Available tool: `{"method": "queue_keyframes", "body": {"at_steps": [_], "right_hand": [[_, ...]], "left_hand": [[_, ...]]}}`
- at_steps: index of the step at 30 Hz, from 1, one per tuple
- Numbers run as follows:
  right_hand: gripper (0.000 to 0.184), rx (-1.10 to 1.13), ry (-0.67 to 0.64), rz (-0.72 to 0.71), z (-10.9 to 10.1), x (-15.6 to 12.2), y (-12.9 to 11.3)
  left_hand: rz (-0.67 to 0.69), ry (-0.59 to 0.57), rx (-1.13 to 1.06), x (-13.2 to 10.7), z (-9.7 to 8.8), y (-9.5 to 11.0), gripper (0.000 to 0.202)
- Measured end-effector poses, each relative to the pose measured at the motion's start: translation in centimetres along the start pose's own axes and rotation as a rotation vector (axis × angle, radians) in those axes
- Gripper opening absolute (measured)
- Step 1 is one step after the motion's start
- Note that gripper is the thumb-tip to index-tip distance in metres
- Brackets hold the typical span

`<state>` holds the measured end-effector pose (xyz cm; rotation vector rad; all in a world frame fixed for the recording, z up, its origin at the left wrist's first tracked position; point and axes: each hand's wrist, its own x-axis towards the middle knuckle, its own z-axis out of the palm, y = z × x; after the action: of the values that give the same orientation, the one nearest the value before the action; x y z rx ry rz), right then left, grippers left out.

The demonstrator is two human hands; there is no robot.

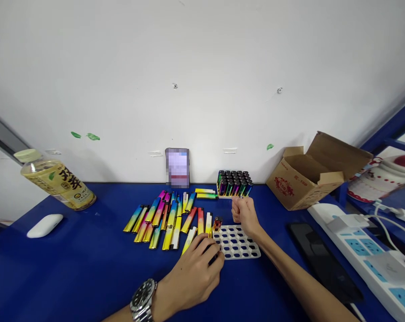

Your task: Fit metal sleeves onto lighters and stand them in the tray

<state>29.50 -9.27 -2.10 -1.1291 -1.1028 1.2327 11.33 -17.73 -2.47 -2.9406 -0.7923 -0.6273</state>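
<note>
So, two trays in play, and only one looks finished! The back tray is packed with dark lighters, standing upright in tight rows. Up front, it's early days: the front tray lies flat between the hands, one red-gold lighter upright at its far left corner, and row upon row of holes showing bare. Plenty left to go, I'd judge, because a whole spread of loose lighters lies on the table just left of it. Left hand: fingers bent over the front tray's left edge, though whether they pinch anything I can't tell. Right hand: fingers curled in tight above the tray's far side, close to that back block, and what's inside, if anything, stays hidden from here.
</note>
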Motion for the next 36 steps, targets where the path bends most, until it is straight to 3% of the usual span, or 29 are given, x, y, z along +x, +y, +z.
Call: {"method": "queue_keyframes", "body": {"at_steps": [5, 9, 13, 16, 21, 23, 27, 36], "right_hand": [[0.034, -0.079, -0.015, -0.068, 0.0, -0.2, 0.3], [0.044, -0.114, -0.037, -0.075, 0.0, -0.3, 0.2], [0.048, -0.012, -0.170, -0.155, -0.1, -0.3, -0.9], [0.048, 0.013, -0.168, -0.221, -0.6, -0.3, -2.2], [0.034, -0.397, -0.129, -0.377, -2.3, -1.2, -3.2], [0.034, -0.435, -0.139, -0.346, -2.7, -1.8, -2.9], [0.034, -0.293, -0.145, -0.196, -2.1, -3.1, -1.5], [0.022, -0.323, -0.002, -0.210, 0.4, -4.4, 0.0]], "left_hand": [[0.000, -0.007, 0.013, -0.1, 0.0, 0.0, 0.020], [-0.004, -0.011, 0.007, -0.1, 0.0, 0.1, 0.022], [-0.003, -0.007, 0.018, -0.1, 0.0, 0.2, 0.025], [-0.004, 0.001, 0.036, -0.2, 0.1, 0.2, 0.028], [-0.027, -0.001, 0.068, 0.0, 0.1, 0.3, 0.032], [-0.045, 0.000, 0.079, 0.1, -0.1, 0.4, 0.031], [-0.080, -0.029, 0.086, 0.4, -0.7, 0.5, 0.029], [-0.079, -0.080, 0.107, 0.5, -0.7, 0.5, 0.029]]}}
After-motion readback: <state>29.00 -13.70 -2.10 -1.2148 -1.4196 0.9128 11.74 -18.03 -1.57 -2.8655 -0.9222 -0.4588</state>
